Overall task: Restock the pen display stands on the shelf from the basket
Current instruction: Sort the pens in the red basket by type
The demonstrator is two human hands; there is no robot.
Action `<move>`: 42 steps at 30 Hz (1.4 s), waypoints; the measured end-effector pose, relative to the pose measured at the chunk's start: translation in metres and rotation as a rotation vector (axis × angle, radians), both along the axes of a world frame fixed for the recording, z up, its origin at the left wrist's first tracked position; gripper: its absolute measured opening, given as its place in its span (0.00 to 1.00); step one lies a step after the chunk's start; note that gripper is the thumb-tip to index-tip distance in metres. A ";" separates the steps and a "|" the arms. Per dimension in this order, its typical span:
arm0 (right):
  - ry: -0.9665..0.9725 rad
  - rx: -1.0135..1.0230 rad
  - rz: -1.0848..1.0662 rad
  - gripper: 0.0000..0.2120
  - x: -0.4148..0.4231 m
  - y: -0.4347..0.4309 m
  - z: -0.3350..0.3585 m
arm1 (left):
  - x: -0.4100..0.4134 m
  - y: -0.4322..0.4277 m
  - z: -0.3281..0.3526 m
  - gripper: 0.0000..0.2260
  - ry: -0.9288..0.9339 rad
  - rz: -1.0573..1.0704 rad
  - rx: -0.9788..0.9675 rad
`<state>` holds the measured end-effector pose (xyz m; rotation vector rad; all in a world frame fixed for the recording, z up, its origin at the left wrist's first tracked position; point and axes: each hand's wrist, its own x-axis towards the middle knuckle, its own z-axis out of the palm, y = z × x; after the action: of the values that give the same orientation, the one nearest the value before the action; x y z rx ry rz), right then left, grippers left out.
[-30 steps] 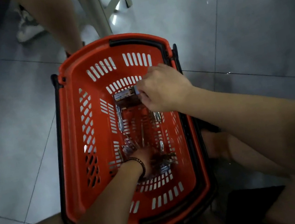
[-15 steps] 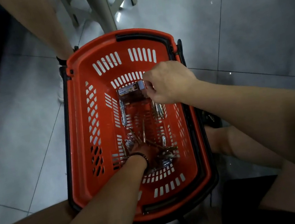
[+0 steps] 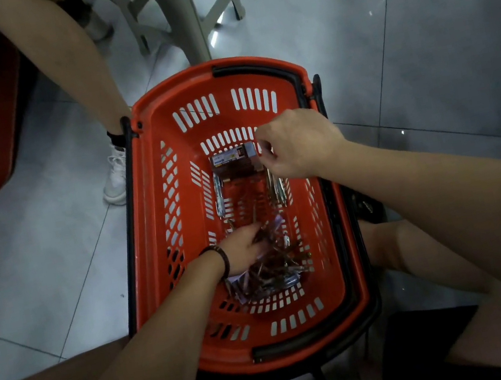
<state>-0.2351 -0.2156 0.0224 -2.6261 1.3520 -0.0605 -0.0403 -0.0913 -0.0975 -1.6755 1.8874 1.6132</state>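
Pens [image 3: 270, 270] lie heaped at the basket's [image 3: 159, 212] six o'clock, the left hand [image 3: 242, 248] grasping some. Right hand [image 3: 298, 144], at one o'clock, pinches a small box [image 3: 235, 165].

Both forearms are bare, without sleeves; a dark beaded bracelet [image 3: 221, 259] circles the left wrist.

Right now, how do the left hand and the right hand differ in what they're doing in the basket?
The left hand is deep at the near end, fingers in the loose pens; the right hand is higher, at the far end by the small box. The left wrist wears a dark bracelet; the right is bare. Both are inside the red basket.
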 end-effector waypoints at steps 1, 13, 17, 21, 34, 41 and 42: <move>-0.001 0.002 -0.003 0.09 -0.001 0.000 0.000 | 0.004 -0.003 0.003 0.20 0.044 0.084 -0.012; -0.361 0.600 -0.117 0.12 0.022 0.039 0.017 | 0.021 0.021 0.100 0.09 1.003 1.097 0.091; -0.475 0.876 -0.103 0.14 0.029 0.074 0.016 | 0.030 0.027 0.117 0.10 1.082 1.138 0.059; -0.545 0.861 -0.107 0.10 0.031 0.093 0.020 | 0.028 0.033 0.123 0.08 1.075 1.246 0.056; -0.871 0.878 -0.391 0.12 0.052 0.126 0.022 | 0.014 0.030 0.139 0.14 1.030 1.412 -0.072; -0.896 0.884 -0.386 0.11 0.053 0.125 0.030 | 0.006 0.030 0.141 0.10 1.014 1.498 -0.085; -0.889 0.873 -0.382 0.10 0.053 0.126 0.031 | 0.006 0.029 0.139 0.10 1.012 1.502 -0.086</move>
<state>-0.1818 -0.0901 0.0537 -1.3263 1.1256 -0.4919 -0.0344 -0.0624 0.0417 -2.8920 0.4203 3.3351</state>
